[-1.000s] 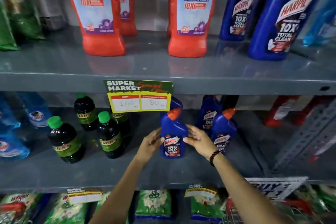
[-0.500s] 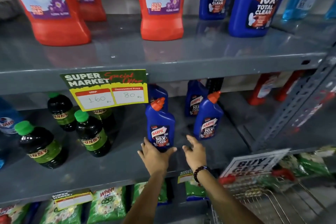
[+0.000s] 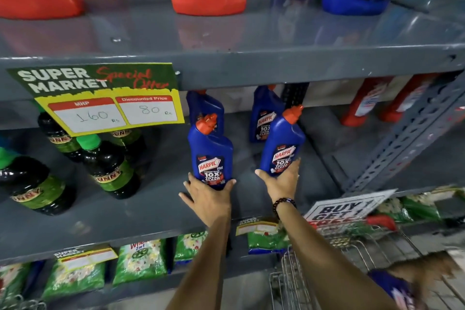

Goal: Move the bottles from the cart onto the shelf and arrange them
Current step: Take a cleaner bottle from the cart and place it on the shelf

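Two blue Harpic bottles stood near the front of the grey middle shelf (image 3: 151,214). The left hand (image 3: 208,199) cupped the base of the left bottle (image 3: 211,156); the right hand (image 3: 280,180) cradled the right bottle (image 3: 281,148), which tilted. Dark green-capped bottles (image 3: 110,166) stood further left.

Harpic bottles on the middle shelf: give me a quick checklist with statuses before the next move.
1. Left hand on the front left Harpic bottle: ok, fingers wrap its base.
2. Right hand on the front right Harpic bottle: ok, cupped at its base.
3. Front right bottle upright: not ok, it leans to the right.
4. Labels face out: ok on both.
5. Room on the middle shelf ahead of the bottles: ok, bare grey surface.
6. More bottles left in the cart: cannot tell, only part of its wire shows.
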The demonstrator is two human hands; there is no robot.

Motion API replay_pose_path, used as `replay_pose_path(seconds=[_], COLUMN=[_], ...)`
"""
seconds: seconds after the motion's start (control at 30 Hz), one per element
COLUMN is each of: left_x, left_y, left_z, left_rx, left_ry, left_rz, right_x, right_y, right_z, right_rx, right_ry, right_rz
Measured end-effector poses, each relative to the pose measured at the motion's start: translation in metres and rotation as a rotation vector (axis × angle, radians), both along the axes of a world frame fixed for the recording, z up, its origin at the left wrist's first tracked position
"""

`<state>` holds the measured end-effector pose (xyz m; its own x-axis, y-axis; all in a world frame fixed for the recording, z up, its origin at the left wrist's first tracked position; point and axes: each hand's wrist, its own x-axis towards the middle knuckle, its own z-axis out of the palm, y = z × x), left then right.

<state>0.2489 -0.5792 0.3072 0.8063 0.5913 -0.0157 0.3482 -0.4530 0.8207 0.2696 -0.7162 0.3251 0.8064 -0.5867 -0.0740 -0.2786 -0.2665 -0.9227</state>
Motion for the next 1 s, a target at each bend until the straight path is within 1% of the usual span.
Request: replay_pose_path(seconds=[0.2,0.6,1.0], left_x=[-0.001,-0.012,-0.012], left_y=[-0.003,-0.004,-0.004], left_z=[0.0,-0.002,-0.002], left_rx=[0.061,0.088,0.137], left_ry=[0.014,-0.009,0.045], left_rz=[0.011,0.01,-0.015], right_x=[0.003,-0.015,-0.015], right_y=[0.005,-0.003,-0.006], right_z=[-0.009,-0.014,-0.016], right_rx=[-0.077,-0.125,-0.101], right_ry=[-0.042,-0.079,-0.072], right_rz=[-0.1,-0.047,-0.048])
